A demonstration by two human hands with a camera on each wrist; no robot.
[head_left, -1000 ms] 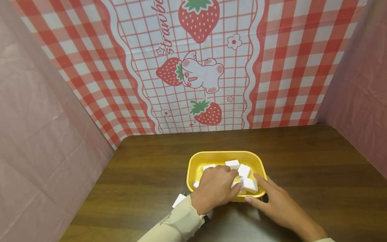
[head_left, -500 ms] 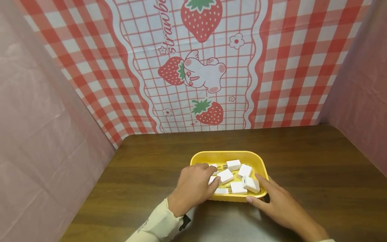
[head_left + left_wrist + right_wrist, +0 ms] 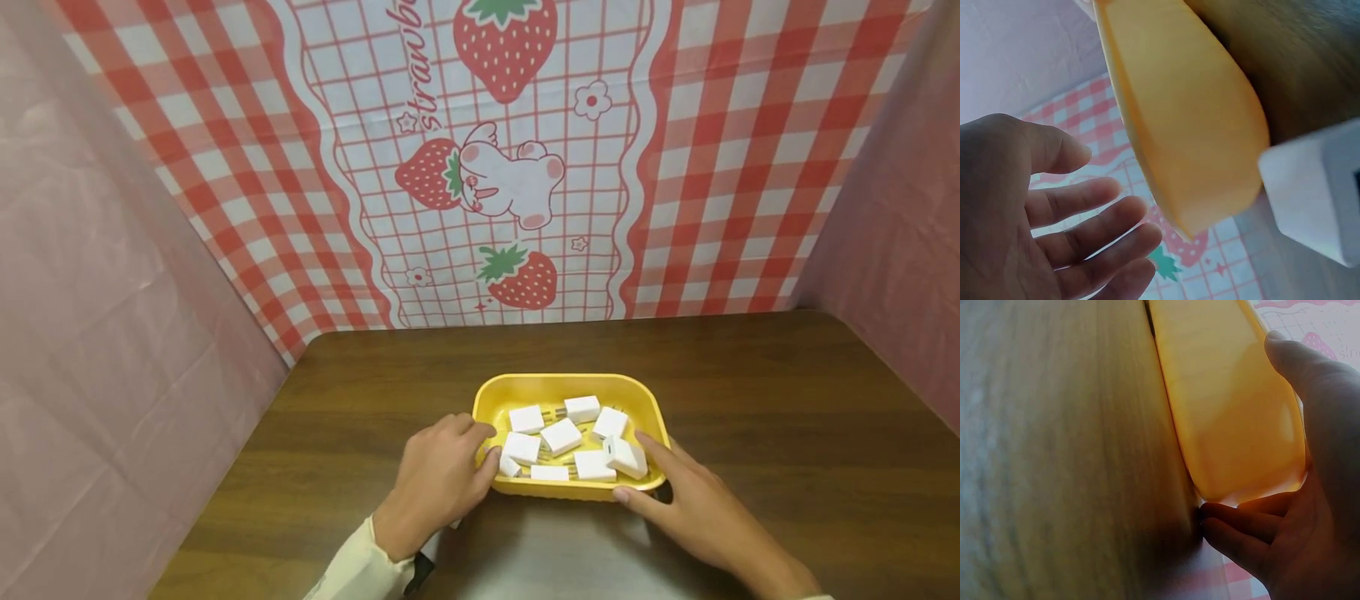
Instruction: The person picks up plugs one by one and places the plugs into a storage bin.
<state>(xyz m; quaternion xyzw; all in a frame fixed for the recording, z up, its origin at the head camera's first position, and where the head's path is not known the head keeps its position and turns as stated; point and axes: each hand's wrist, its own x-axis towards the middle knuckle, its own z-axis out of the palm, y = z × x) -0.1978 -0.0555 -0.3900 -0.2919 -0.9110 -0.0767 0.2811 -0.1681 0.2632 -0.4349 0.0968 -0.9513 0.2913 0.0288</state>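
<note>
Several white USB wall chargers (image 3: 561, 436) with metal prongs lie loose in a yellow plastic tub (image 3: 570, 493). My left hand (image 3: 438, 471) hovers at the tub's left end, its fingers spread and nothing in them; the left wrist view shows the palm beside the tub's outer wall. Another white charger (image 3: 1310, 187) lies on the table just outside that end, mostly hidden under the left hand in the head view. My right hand (image 3: 697, 498) grips the tub's right end, thumb at the near corner and fingers bent around the wall, as the right wrist view shows.
A dark wooden table (image 3: 360, 400) carries the tub near its middle. Behind it hangs a red-and-white checked cloth (image 3: 525, 208) with strawberries. Pink cloth walls (image 3: 112, 333) close off both sides.
My left hand has left the inside of the tub and moved left past its rim, uncovering the chargers there. My right hand has kept its hold on the tub.
</note>
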